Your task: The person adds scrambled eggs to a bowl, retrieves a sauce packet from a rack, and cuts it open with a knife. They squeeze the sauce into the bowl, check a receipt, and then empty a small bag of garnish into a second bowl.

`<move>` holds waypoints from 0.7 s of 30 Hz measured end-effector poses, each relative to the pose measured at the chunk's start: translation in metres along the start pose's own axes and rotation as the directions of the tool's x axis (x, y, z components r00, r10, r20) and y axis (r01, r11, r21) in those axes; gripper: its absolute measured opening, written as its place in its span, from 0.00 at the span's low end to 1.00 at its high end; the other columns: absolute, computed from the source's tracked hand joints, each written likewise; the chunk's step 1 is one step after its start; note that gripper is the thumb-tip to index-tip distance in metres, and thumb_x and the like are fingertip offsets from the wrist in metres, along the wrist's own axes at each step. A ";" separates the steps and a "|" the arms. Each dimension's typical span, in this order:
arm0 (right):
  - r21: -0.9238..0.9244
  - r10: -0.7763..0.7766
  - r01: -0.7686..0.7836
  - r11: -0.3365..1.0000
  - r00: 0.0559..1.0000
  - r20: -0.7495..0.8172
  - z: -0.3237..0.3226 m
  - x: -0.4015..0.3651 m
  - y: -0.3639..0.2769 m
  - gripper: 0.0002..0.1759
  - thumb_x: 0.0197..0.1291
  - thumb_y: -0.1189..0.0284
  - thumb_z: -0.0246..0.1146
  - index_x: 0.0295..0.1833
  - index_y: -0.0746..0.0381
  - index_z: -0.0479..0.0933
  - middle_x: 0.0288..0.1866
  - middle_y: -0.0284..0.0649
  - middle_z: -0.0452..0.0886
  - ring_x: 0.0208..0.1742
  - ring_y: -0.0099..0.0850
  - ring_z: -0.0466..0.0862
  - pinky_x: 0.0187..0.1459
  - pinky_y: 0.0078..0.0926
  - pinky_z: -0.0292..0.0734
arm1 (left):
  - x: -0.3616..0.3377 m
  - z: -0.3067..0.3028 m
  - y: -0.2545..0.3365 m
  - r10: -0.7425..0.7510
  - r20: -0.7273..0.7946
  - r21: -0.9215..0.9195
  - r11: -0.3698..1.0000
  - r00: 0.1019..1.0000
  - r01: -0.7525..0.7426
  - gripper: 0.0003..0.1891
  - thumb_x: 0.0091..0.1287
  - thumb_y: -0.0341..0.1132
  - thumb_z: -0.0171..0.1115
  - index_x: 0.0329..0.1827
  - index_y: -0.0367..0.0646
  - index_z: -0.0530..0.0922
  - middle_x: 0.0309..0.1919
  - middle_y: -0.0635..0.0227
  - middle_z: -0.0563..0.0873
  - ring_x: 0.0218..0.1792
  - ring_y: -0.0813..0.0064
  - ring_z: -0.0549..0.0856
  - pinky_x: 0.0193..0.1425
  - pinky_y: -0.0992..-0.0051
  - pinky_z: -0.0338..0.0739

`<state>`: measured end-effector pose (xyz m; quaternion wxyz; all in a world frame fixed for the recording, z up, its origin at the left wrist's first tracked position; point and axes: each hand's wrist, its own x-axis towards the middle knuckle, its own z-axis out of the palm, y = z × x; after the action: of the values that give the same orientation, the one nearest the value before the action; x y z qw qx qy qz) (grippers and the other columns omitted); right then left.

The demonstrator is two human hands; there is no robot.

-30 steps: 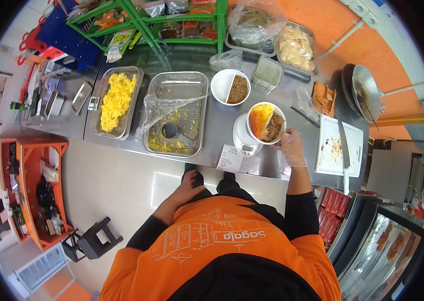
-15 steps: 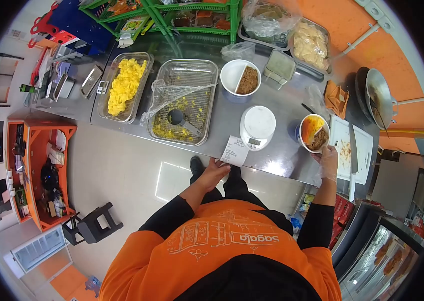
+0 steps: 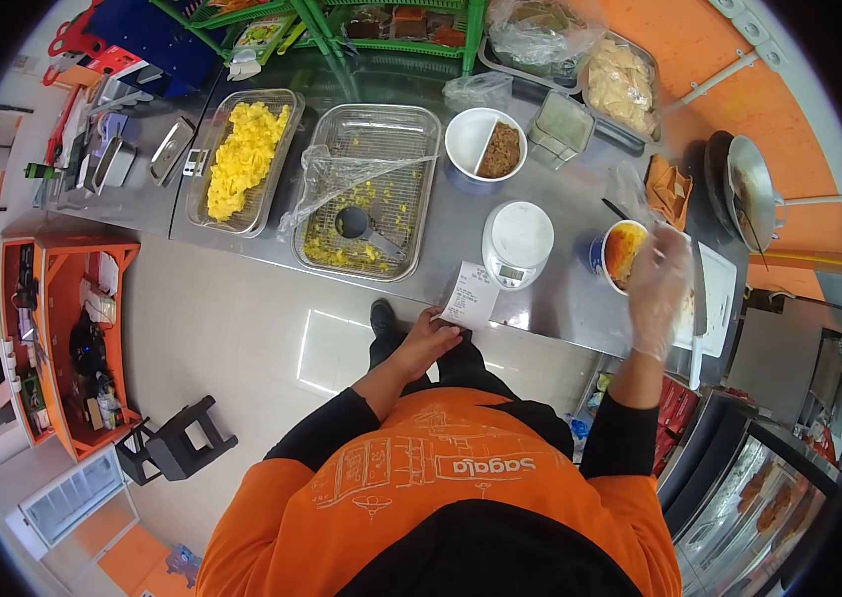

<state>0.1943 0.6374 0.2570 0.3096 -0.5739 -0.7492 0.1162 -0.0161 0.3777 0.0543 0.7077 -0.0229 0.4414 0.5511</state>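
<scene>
My right hand (image 3: 657, 287), in a clear glove and blurred by motion, hovers over the right side of a white bowl (image 3: 620, 254) of orange sauce and brown food, fingers spread, nothing in it. That bowl stands on the steel counter (image 3: 565, 298), next to the cutting board (image 3: 714, 298). My left hand (image 3: 428, 338) pinches the lower edge of a paper receipt (image 3: 471, 295) that hangs over the counter's front edge. The white kitchen scale (image 3: 519, 239) stands bare between receipt and bowl.
Behind the scale is a second divided bowl (image 3: 485, 144) with brown filling. To the left are a tray of yellow food (image 3: 242, 159) and a wire-rack tray (image 3: 371, 184) with a scoop. A knife (image 3: 699, 289) lies on the board; a wok (image 3: 744, 184) is at the far right.
The filled bowl went from the scale to the counter beside the cutting board. My right hand let go of it and rose over it. My left hand came up to the receipt.
</scene>
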 end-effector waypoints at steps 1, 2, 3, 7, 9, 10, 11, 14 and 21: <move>0.144 -0.055 0.036 0.989 0.991 0.126 0.019 0.007 0.000 0.16 0.69 0.70 0.62 0.57 0.69 0.78 0.49 0.52 0.84 0.50 0.42 0.86 0.52 0.36 0.81 | -0.001 0.000 0.000 -0.008 -0.003 0.012 1.000 1.000 0.008 0.35 0.72 0.27 0.63 0.75 0.37 0.50 0.68 0.54 0.71 0.71 0.61 0.74 0.79 0.61 0.69; 0.247 -0.049 -0.005 0.969 0.976 0.211 0.047 0.013 0.005 0.18 0.70 0.69 0.61 0.59 0.69 0.78 0.50 0.51 0.84 0.52 0.42 0.86 0.52 0.36 0.81 | -0.002 0.001 -0.001 -0.015 -0.007 0.025 1.000 1.000 0.015 0.34 0.73 0.27 0.63 0.75 0.34 0.50 0.67 0.53 0.71 0.70 0.61 0.75 0.78 0.62 0.71; 0.344 -0.053 -0.054 0.938 0.954 0.294 0.077 0.020 0.011 0.20 0.70 0.67 0.61 0.60 0.69 0.77 0.51 0.51 0.84 0.53 0.41 0.85 0.53 0.35 0.81 | -0.003 0.000 -0.003 -0.015 -0.004 0.024 1.000 1.000 0.015 0.34 0.73 0.27 0.63 0.75 0.34 0.50 0.67 0.53 0.71 0.70 0.61 0.75 0.78 0.62 0.71; 0.439 0.102 -0.435 0.786 0.792 0.602 0.158 0.054 -0.016 0.23 0.71 0.65 0.60 0.60 0.75 0.75 0.48 0.51 0.85 0.44 0.37 0.90 0.47 0.31 0.85 | -0.004 0.002 0.000 -0.042 -0.036 0.093 0.995 0.998 0.045 0.25 0.77 0.33 0.60 0.69 0.32 0.60 0.62 0.55 0.76 0.63 0.65 0.81 0.73 0.67 0.76; 0.421 0.128 -0.553 0.719 0.701 0.701 0.178 0.066 -0.027 0.22 0.70 0.66 0.60 0.57 0.77 0.75 0.46 0.51 0.85 0.40 0.36 0.90 0.43 0.29 0.86 | -0.008 0.005 0.003 -0.067 -0.056 0.131 0.989 0.996 0.074 0.22 0.78 0.35 0.59 0.67 0.32 0.63 0.60 0.56 0.77 0.61 0.67 0.82 0.71 0.68 0.78; 0.385 0.142 -0.664 0.641 0.595 0.791 0.186 0.071 -0.028 0.22 0.69 0.67 0.60 0.55 0.78 0.75 0.44 0.50 0.85 0.36 0.36 0.90 0.40 0.27 0.86 | -0.009 0.007 0.004 -0.046 -0.065 0.143 0.988 0.997 0.055 0.21 0.78 0.36 0.58 0.66 0.32 0.65 0.58 0.57 0.79 0.59 0.69 0.83 0.70 0.69 0.79; 0.383 0.143 -0.665 0.642 0.594 0.792 0.192 0.075 -0.028 0.22 0.69 0.67 0.60 0.55 0.78 0.75 0.44 0.50 0.85 0.36 0.36 0.90 0.40 0.27 0.86 | -0.011 0.008 0.005 -0.026 -0.073 0.155 0.987 0.997 0.037 0.20 0.79 0.37 0.58 0.64 0.32 0.67 0.56 0.58 0.80 0.57 0.70 0.84 0.68 0.69 0.81; 0.346 0.171 -0.683 0.643 0.569 0.805 0.202 0.075 -0.028 0.18 0.66 0.72 0.59 0.56 0.73 0.70 0.49 0.56 0.81 0.42 0.40 0.89 0.43 0.34 0.91 | -0.015 0.011 0.007 -0.025 -0.101 0.142 0.989 0.995 0.040 0.16 0.79 0.35 0.58 0.60 0.33 0.69 0.52 0.59 0.80 0.54 0.71 0.84 0.67 0.70 0.82; 0.422 0.195 -0.717 0.555 0.605 0.772 0.208 0.066 -0.033 0.16 0.64 0.75 0.60 0.53 0.71 0.68 0.42 0.46 0.79 0.39 0.40 0.88 0.39 0.36 0.93 | -0.020 0.015 0.011 -0.033 -0.114 0.151 0.987 0.993 0.050 0.16 0.79 0.34 0.57 0.60 0.33 0.68 0.53 0.58 0.81 0.54 0.70 0.85 0.66 0.70 0.83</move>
<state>0.0340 0.7267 0.1335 0.1780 -0.5188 -0.5093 0.6631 -0.0160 0.3751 0.0815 0.6931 -0.0083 0.5207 0.4985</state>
